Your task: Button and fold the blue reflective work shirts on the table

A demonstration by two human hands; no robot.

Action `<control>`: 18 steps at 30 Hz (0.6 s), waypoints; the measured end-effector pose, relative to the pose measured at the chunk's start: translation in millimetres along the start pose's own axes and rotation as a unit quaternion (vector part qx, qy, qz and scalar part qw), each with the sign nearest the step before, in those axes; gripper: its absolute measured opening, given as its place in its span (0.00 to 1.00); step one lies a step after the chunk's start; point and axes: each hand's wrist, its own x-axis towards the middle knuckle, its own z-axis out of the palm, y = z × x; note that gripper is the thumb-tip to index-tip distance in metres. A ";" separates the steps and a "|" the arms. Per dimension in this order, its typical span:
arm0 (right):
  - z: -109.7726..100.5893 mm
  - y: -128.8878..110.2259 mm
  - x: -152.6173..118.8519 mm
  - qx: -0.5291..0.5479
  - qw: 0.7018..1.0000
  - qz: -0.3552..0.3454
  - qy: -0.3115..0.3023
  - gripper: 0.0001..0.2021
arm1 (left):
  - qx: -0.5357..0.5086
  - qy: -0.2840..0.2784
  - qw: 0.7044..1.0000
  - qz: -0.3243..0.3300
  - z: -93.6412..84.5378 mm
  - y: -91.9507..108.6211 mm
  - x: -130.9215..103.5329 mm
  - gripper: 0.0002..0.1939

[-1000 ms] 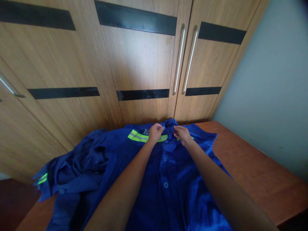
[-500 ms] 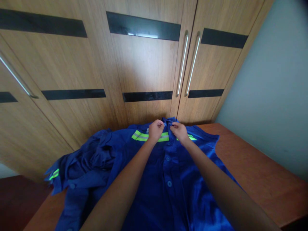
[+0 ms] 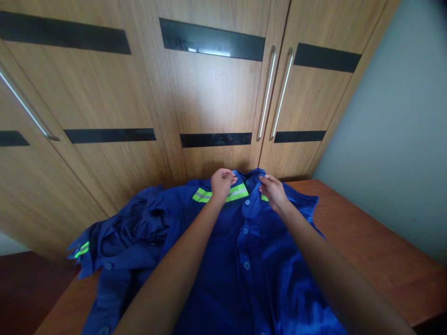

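A blue work shirt (image 3: 216, 260) with yellow-green reflective bands lies front up, its collar at the far side. My left hand (image 3: 222, 184) is closed on the left edge of the shirt's opening near the collar. Opposite it, my right hand (image 3: 273, 190) pinches the right edge. Between the hands the top of the shirt is parted, with the collar's inside showing. Below, a column of buttons (image 3: 247, 265) runs down the front, and those in view look fastened. The left sleeve (image 3: 129, 232) lies bunched on the left side.
Under the shirt is a reddish-brown wooden table (image 3: 366, 251). A wooden wardrobe (image 3: 213, 93) with dark strips and metal handles (image 3: 267, 93) stands right behind it. A pale wall (image 3: 394, 153) rises on the right.
My hands have moved apart, the left slightly leftward and the right to the right. The collar edges they hold have spread, and the opening at the neck is wider.
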 end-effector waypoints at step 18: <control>15.1 -0.1 0.4 -0.075 0.993 -0.081 -0.038 0.19 | 0.069 -0.030 0.993 0.094 12.7 11.9 -8.3 0.04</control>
